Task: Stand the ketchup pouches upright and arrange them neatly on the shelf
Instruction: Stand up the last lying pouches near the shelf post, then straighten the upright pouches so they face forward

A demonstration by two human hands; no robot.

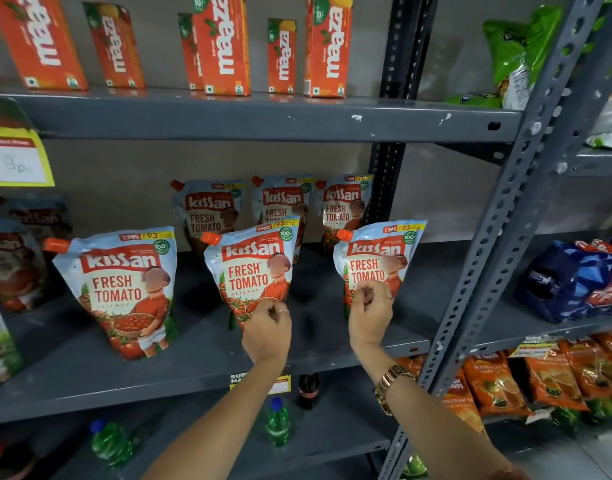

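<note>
On the grey shelf [72, 372] we have three Kissan ketchup pouches standing in a front row, three more behind. Our left hand [267, 332] curls its grip in front of the lower edge of the middle pouch [250, 271]; our right hand [369, 315] does likewise at the right pouch [377, 258]. We cannot tell whether either pinches the foil. The left pouch [124, 289] stands apart.
</note>
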